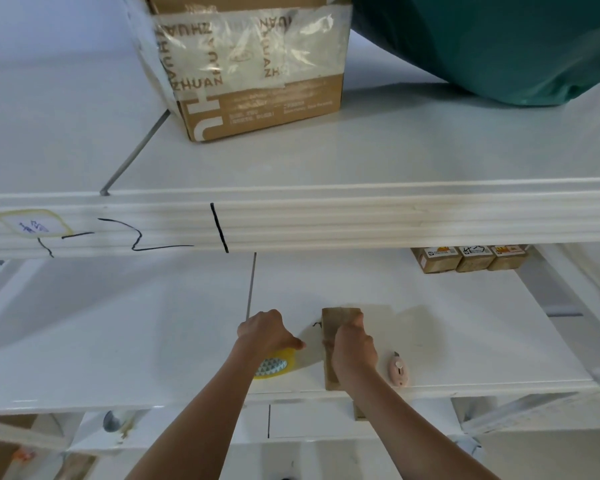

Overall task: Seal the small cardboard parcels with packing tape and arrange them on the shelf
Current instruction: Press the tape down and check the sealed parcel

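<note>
White shelving (430,341), big taped carton (257,71) above. Three sealed parcels (471,258) already at right rear. One unsealed parcel (336,327) under gripping right hand (354,351); left hand (267,332) curled over tape roll (278,365); cutter (399,370) just beside.

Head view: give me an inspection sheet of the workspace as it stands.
Surface: white shelf, black pen marks on the rail above.
Job's things: small parcel under the right hand; tape roll under the left; three parcels at the back right.
Clutter: pink cutter right of the parcel.
Hands: left hand holds the tape roll; right hand grips the parcel.
Cables: nothing seen.
Surroundings: taped big box and green bag on the upper shelf.
</note>
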The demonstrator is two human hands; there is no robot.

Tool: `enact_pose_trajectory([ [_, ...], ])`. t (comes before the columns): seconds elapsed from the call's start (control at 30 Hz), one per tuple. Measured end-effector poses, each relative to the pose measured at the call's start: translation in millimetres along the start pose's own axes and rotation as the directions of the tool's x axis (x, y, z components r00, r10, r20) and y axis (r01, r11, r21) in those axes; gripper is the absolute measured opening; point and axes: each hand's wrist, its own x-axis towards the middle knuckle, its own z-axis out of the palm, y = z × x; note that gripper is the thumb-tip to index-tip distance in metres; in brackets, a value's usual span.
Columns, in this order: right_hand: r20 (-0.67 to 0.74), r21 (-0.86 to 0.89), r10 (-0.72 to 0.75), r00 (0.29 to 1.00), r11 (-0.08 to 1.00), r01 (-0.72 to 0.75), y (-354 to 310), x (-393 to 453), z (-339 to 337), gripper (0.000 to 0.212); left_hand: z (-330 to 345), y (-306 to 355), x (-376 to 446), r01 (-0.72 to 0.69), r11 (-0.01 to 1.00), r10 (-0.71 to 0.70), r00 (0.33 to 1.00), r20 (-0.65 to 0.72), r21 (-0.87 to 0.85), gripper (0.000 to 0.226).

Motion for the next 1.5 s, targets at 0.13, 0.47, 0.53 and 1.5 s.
enact_pose_trajectory([
  [0.13,0.061,0.005,0.085,0.995,0.996,-0.085,-9,3,-1,0.097,0,-1,-1,-0.004,1.000,0.004,1.000,0.010,-0.016,0.071],
  [0.47,0.116,-0.210,0.048,0.992,0.977,-0.022,-14,14,1,0.110,-3,3,-1,0.006,1.000,-0.005,1.000,0.028,-0.026,0.068],
  [0.53,0.115,-0.231,0.045,0.992,0.973,-0.017,-15,14,2,0.113,-2,3,-1,0.008,0.999,-0.006,0.999,0.034,-0.035,0.069],
  [1.5,0.083,0.341,-0.097,0.992,0.938,0.064,20,0,-56,0.068,-37,-16,-12,-0.150,0.937,0.117,0.986,-0.121,-0.317,0.037],
])
